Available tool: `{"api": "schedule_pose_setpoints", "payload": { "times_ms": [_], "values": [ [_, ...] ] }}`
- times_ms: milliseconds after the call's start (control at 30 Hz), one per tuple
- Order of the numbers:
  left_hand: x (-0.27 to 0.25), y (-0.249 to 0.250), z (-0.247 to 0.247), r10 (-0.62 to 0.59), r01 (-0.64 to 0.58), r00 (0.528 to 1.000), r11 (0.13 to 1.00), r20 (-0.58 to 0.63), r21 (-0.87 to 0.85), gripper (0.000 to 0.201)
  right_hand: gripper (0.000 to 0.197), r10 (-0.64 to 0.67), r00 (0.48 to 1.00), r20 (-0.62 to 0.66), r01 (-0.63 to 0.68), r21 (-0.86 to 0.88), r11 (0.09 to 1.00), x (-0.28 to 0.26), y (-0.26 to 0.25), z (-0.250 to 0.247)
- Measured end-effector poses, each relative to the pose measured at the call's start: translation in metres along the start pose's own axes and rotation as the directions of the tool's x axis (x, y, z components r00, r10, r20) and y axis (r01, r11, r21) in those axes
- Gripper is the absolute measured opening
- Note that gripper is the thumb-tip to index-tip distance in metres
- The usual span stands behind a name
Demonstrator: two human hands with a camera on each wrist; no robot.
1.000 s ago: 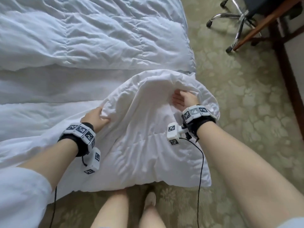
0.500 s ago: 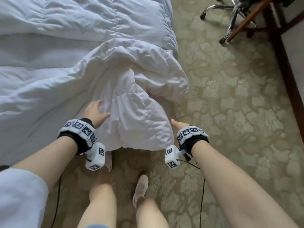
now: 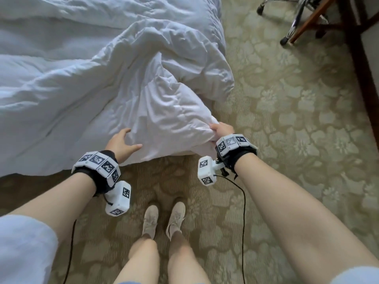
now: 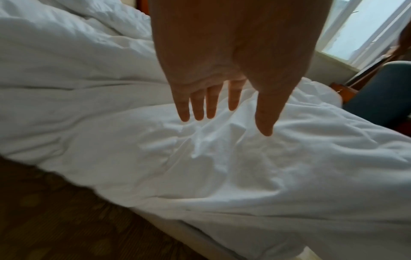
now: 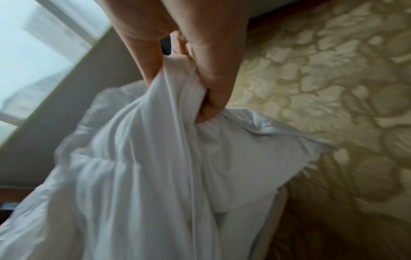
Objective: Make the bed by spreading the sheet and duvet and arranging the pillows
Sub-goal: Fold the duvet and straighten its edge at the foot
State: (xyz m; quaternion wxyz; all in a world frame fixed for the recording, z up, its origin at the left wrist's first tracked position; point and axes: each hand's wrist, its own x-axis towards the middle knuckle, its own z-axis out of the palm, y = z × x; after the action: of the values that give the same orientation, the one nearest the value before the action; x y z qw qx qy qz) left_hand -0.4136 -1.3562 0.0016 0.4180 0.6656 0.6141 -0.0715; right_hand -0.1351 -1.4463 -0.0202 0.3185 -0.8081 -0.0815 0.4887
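Note:
A white duvet lies rumpled over the bed, its near corner bunched and hanging over the bed's edge toward the floor. My right hand grips that bunched corner; in the right wrist view the fingers curl round a fold of the duvet. My left hand is spread with straight fingers just over the duvet's near edge, holding nothing. The left wrist view shows the left hand hovering above the wrinkled duvet. No pillows are in view.
Patterned beige carpet surrounds the bed. A wheeled office chair base and a wooden desk leg stand at the far right. My feet in pale shoes stand close to the bed's edge. A window is behind the bed.
The right hand, free beside the duvet half a second ago, now grips its bunched corner. The left hand has lifted slightly and spread its fingers. The duvet corner has been drawn toward me.

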Motion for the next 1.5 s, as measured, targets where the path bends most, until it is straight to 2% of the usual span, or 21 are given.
{"api": "schedule_pose_setpoints", "payload": {
  "times_ms": [67,100,167,233,267,300,367,400,467,533,600,633,700,800,867,933,1000,1067,1133,1333,1500],
  "values": [
    [-0.01,0.022,-0.013,0.077,-0.075,0.996,0.996,0.052,-0.044,0.075,0.013,-0.07,0.998,0.006,0.069,0.044,0.997,-0.022,-0.028,-0.013],
    [-0.015,0.035,-0.02,0.129,-0.124,0.988,0.99,0.083,-0.061,0.078,0.019,-0.107,0.994,-0.02,0.108,0.088,0.99,-0.034,-0.043,-0.016],
    [-0.027,0.064,-0.033,0.267,-0.264,0.957,0.964,0.114,-0.044,0.086,0.009,-0.209,0.976,-0.055,0.215,0.156,0.964,-0.071,-0.079,-0.022],
    [-0.036,0.093,-0.042,0.394,-0.402,0.912,0.913,0.112,0.063,0.092,0.033,-0.332,0.941,-0.068,0.338,0.189,0.922,-0.106,-0.114,-0.025],
    [-0.039,0.106,-0.047,0.438,-0.447,0.894,0.886,0.097,0.126,0.09,0.037,-0.386,0.919,-0.077,0.394,0.191,0.899,-0.122,-0.131,-0.027],
    [-0.04,0.118,-0.051,0.473,-0.475,0.879,0.863,0.056,0.173,0.081,0.033,-0.434,0.897,-0.078,0.441,0.189,0.877,-0.133,-0.146,-0.03],
    [-0.042,0.137,-0.064,0.525,-0.502,0.847,0.843,-0.088,0.194,0.047,0.014,-0.51,0.859,-0.052,0.509,0.198,0.837,-0.153,-0.168,-0.036],
    [-0.044,0.146,-0.073,0.534,-0.509,0.831,0.843,-0.157,0.174,0.032,0.016,-0.538,0.842,-0.039,0.536,0.167,0.827,-0.159,-0.175,-0.041],
    [-0.045,0.159,-0.089,0.534,-0.525,0.811,0.845,-0.238,0.106,0.023,0.052,-0.57,0.822,0.005,0.567,-0.108,0.817,-0.158,-0.18,-0.051],
    [-0.045,0.174,-0.102,0.541,-0.547,0.801,0.836,-0.258,0.054,0.026,0.075,-0.549,0.836,0.004,0.445,-0.592,0.672,-0.151,-0.178,-0.064],
    [-0.042,0.19,-0.107,0.56,-0.575,0.791,0.818,-0.249,0.013,0.032,0.072,-0.57,0.819,-0.067,0.277,-0.824,0.494,-0.141,-0.17,-0.07],
    [-0.04,0.201,-0.107,0.568,-0.586,0.781,0.81,-0.261,0.01,0.033,0.064,-0.592,0.801,-0.088,0.251,-0.849,0.466,-0.134,-0.169,-0.074],
    [-0.031,0.223,-0.107,0.562,-0.589,0.766,0.808,-0.312,0.011,0.035,0.044,-0.601,0.792,-0.113,0.247,-0.839,0.484,-0.11,-0.173,-0.083],
    [-0.01,0.254,-0.107,0.521,-0.53,0.781,0.845,-0.345,0.074,0.038,0.021,-0.54,0.83,-0.141,0.298,-0.705,0.643,-0.074,-0.194,-0.106],
    [0.009,0.27,-0.103,0.486,-0.464,0.808,0.873,-0.332,0.15,0.036,0.019,-0.539,0.836,-0.104,0.38,-0.599,0.705,-0.051,-0.214,-0.127],
    [0.029,0.285,-0.095,0.435,-0.393,0.838,0.9,-0.329,0.188,0.033,0.024,-0.581,0.813,-0.026,0.449,-0.607,0.656,-0.031,-0.237,-0.151],
    [0.047,0.3,-0.084,0.372,-0.323,0.859,0.927,-0.352,0.192,0.031,0.025,-0.644,0.762,0.065,0.521,-0.652,0.551,-0.013,-0.262,-0.175],
    [0.062,0.32,-0.076,0.308,-0.25,0.864,0.949,-0.398,0.192,0.029,0.027,-0.68,0.717,0.153,0.57,-0.69,0.446,0.007,-0.287,-0.194],
    [0.079,0.337,-0.076,0.263,-0.181,0.854,0.959,-0.448,0.218,0.029,0.027,-0.683,0.702,0.202,0.586,-0.709,0.392,0.031,-0.311,-0.208],
    [0.14,0.377,-0.097,0.204,0.013,0.806,0.933,-0.556,0.361,0.043,0.027,-0.722,0.634,0.278,0.671,-0.662,0.335,0.117,-0.399,-0.238],
    [0.207,0.412,-0.132,0.057,0.201,0.76,0.927,-0.648,0.317,0.051,0.018,-0.746,0.609,0.271,0.699,-0.628,0.343,0.21,-0.495,-0.261]
  ]
}}
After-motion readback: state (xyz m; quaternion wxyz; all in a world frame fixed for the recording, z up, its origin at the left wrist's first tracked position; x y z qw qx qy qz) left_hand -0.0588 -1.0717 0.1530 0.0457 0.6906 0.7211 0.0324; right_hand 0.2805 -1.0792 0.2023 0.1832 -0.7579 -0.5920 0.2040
